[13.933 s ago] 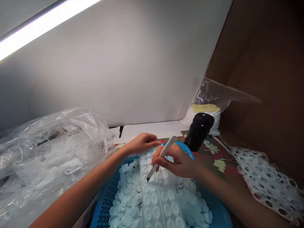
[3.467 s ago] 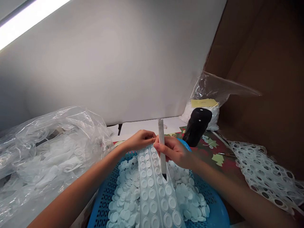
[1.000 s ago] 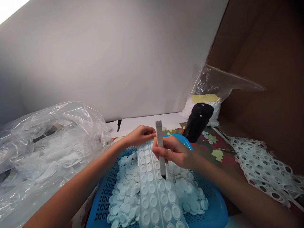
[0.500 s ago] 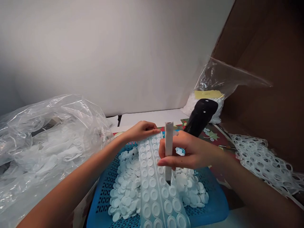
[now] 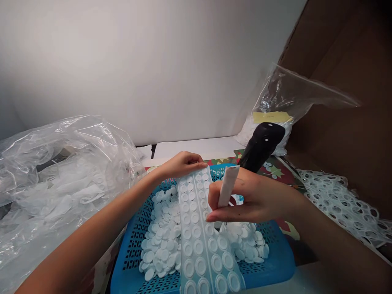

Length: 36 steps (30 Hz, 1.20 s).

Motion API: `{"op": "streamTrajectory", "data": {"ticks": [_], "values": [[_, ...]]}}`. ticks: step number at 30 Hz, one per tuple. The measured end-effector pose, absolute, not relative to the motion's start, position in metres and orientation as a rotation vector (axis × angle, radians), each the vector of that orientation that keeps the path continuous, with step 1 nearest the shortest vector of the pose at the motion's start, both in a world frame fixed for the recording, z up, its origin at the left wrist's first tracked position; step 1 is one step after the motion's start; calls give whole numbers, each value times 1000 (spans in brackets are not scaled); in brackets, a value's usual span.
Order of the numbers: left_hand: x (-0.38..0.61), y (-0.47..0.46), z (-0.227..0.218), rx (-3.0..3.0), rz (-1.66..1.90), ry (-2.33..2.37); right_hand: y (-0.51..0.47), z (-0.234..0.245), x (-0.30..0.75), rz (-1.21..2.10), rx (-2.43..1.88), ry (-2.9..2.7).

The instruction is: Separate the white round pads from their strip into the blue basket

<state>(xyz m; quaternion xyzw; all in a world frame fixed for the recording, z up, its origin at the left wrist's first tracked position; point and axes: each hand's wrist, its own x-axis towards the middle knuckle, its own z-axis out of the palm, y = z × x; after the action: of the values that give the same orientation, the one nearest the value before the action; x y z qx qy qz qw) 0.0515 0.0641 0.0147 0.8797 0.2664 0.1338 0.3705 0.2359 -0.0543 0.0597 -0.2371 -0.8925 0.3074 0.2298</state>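
A translucent strip of white round discs (image 5: 199, 232) stretches over a blue perforated basket (image 5: 275, 265). My left hand (image 5: 180, 164) pinches the strip's far end, fingers closed. My right hand (image 5: 248, 200) is wrapped round a white stick-like tool (image 5: 227, 190), held upright and tilted right, its lower tip hidden behind my fingers near the strip's right row. Loose white discs (image 5: 161, 241) lie heaped in the basket on both sides of the strip.
A large crumpled clear plastic bag (image 5: 58, 179) fills the left. A black bottle-like object (image 5: 261, 145) stands behind the basket. A bag of white pieces with a yellow label (image 5: 269, 118) leans on a brown cardboard wall (image 5: 346, 73). A punched-out white sheet (image 5: 339, 200) lies at right.
My right hand has drawn the tool nearer along the strip and tilted its top to the right. The view has shifted down. My left hand keeps its hold on the strip's end.
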Motion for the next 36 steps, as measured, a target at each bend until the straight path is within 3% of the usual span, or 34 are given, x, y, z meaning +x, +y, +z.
{"op": "streamTrajectory", "data": {"ticks": [18,30,36], "values": [[52,63,15,2306,333,715,-56,53,228,876,-600,-2588],[51,65,16,2328,318,706,-58,47,224,381,-756,-2732],[51,64,16,2312,334,741,-59,54,230,679,-625,-2605]]}}
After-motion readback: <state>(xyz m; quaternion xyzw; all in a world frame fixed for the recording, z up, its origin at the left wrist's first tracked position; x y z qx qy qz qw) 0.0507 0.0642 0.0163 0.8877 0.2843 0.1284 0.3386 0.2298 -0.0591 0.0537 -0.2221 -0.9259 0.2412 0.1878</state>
